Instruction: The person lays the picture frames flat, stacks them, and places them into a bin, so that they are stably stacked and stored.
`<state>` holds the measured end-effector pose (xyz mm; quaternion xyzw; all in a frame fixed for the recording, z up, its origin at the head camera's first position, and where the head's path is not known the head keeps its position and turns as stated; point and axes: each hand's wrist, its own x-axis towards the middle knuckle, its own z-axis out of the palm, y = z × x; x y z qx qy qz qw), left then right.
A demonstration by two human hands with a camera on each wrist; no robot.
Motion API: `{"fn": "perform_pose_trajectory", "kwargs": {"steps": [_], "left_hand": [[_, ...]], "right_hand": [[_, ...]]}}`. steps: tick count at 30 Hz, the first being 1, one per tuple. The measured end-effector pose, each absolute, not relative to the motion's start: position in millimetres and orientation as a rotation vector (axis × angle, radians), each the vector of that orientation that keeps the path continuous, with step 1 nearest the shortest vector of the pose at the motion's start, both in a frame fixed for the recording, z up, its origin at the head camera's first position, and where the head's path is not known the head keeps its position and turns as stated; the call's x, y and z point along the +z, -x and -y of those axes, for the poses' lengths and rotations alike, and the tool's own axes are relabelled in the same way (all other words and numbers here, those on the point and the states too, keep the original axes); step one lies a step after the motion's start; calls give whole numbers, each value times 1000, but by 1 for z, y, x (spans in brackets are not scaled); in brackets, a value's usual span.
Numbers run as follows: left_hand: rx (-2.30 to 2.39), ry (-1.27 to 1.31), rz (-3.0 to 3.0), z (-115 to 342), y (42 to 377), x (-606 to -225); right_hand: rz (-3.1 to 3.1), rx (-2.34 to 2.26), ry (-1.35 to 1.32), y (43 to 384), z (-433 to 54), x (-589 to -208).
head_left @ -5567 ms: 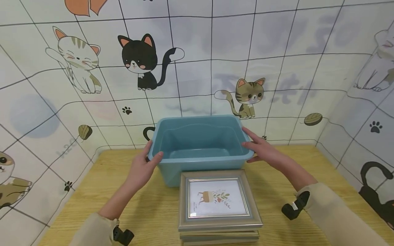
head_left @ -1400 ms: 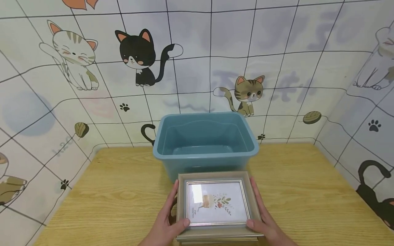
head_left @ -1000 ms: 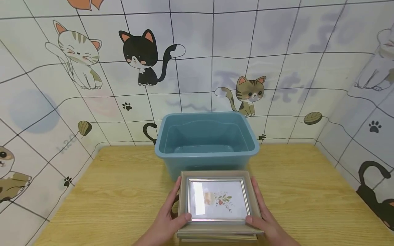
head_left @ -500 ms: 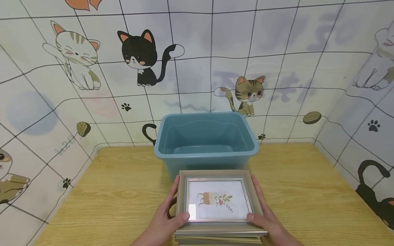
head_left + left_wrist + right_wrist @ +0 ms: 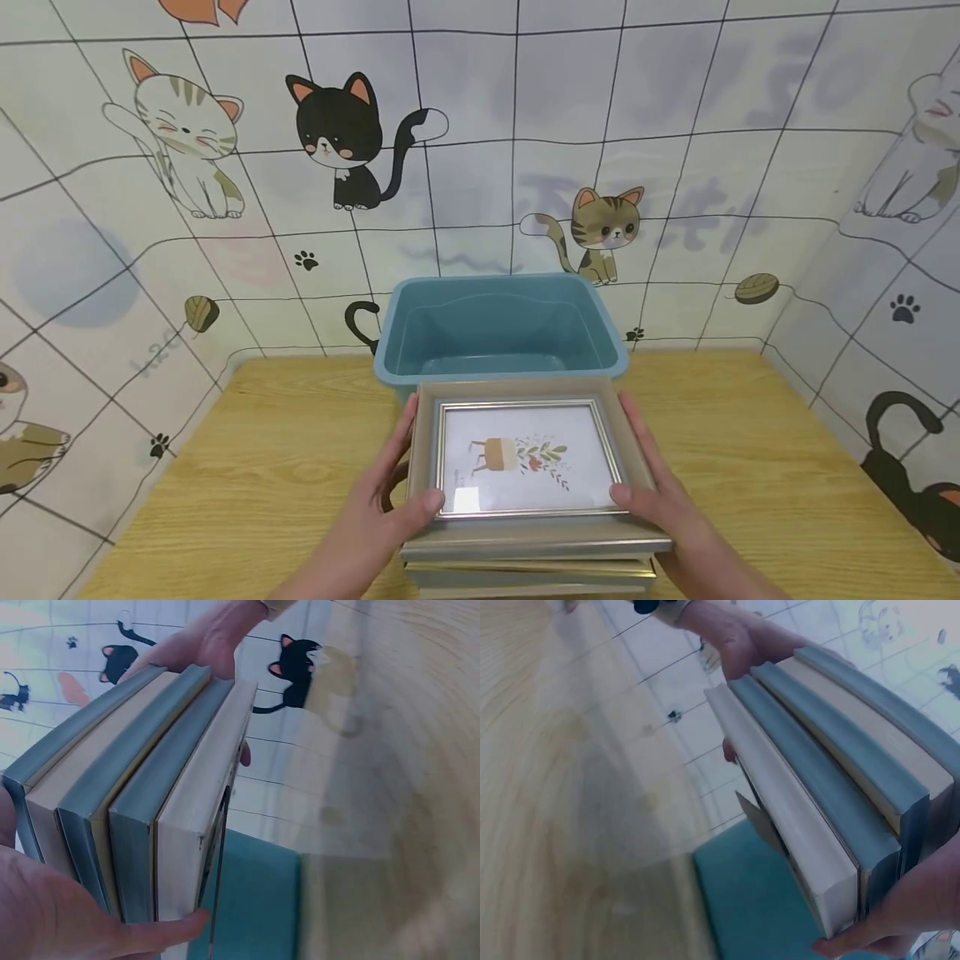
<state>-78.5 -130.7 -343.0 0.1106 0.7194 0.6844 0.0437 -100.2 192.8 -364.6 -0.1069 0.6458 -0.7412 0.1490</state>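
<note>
A stack of several picture frames [image 5: 525, 533] is held between both hands in front of the blue plastic bin [image 5: 495, 321]. The top frame shows a print of a plant in a legged pot. My left hand [image 5: 363, 521] grips the left side, thumb on the top frame's edge. On the opposite side my right hand [image 5: 686, 521] grips the same way. In the left wrist view, blue-grey and off-white frames [image 5: 180, 742] stay pressed together, fingers [image 5: 176, 930] curled under the bottom one. The right wrist view shows a backing stand [image 5: 761, 825] sticking out below the stack, clear of the tabletop.
The wooden table [image 5: 262, 467] spreads to both sides of the stack. The bin stands near the back wall with nothing in it. Cat-print sheeting [image 5: 465, 150] covers the walls behind and at the sides.
Earliest, both hands held the bin's ends while the frames lay on the table. Later they took hold of the stack, and it has now risen, overlapping the bin's front.
</note>
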Motion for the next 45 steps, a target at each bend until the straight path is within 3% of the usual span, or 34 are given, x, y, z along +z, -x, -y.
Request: {"fn": "perform_pose_trajectory", "kwargs": {"steps": [16,25,45], "left_hand": [[2066,-373,-2171,141,94,-296],[2077,-443,-2144,141,105,-279],[2098,-292,-2053,138,144,-242]], "right_hand": [[-1964,-2113,211,116,-183,-306],[-1937,-2126,317,114,-183,-288],[-1908,-2129,308,163,-176,-250]]}}
